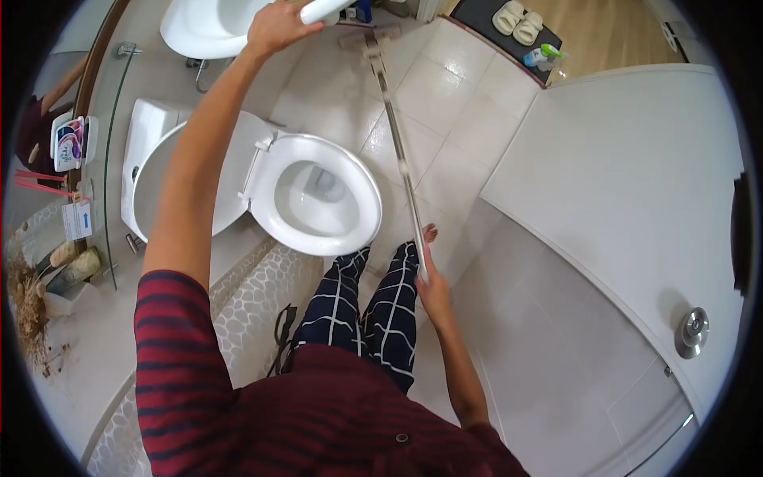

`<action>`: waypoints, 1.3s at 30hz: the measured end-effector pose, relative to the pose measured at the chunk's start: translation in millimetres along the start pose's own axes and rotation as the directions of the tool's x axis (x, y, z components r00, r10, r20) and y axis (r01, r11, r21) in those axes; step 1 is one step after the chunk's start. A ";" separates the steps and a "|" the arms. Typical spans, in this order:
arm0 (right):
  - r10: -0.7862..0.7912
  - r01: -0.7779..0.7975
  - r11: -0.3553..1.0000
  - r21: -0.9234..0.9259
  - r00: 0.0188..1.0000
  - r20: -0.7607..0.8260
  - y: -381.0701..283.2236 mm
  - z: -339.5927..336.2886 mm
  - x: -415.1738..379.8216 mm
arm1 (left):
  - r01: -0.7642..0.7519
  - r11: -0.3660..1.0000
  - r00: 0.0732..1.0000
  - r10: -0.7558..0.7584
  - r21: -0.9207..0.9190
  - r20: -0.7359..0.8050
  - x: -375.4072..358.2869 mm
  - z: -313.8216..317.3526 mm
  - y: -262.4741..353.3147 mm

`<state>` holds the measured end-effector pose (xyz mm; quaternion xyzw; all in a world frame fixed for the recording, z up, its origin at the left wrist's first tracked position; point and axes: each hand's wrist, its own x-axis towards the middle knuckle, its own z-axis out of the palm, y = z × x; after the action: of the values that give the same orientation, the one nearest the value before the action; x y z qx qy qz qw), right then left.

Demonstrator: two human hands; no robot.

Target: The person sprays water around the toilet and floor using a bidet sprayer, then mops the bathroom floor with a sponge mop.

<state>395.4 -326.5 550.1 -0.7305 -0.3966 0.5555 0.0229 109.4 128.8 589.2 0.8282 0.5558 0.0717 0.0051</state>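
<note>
My right hand (431, 288) is wrapped round the lower end of a long metal mop handle (401, 151). Its wide flat head (370, 40) lies on the wet tiled floor at the far side. Stretched out beside the sink (208, 32), my left hand (280, 30) has its fingers closed at a smooth white rounded piece (319, 9), cut off by the top edge; I cannot tell what it is. Below my left arm stands a toilet (367, 199) with its lid raised and seat down.
A white door (620, 167) with a round metal knob (693, 330) takes up the right side. Slippers (518, 22) and a spray bottle (542, 56) rest on a dark mat (477, 12) by the doorway. A glass shelf (111, 175) runs along the left.
</note>
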 end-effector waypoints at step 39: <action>-0.320 0.214 0.842 -0.495 0.937 -0.139 82.9 -205.7 33.9 | 0.070 0.998 0.997 -0.070 -0.001 0.036 7.7 -7.9 10.6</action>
<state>614.3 -278.9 562.4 -0.7069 -0.6135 0.3503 -0.0351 121.1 131.3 598.8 0.8093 0.5844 0.0570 0.0187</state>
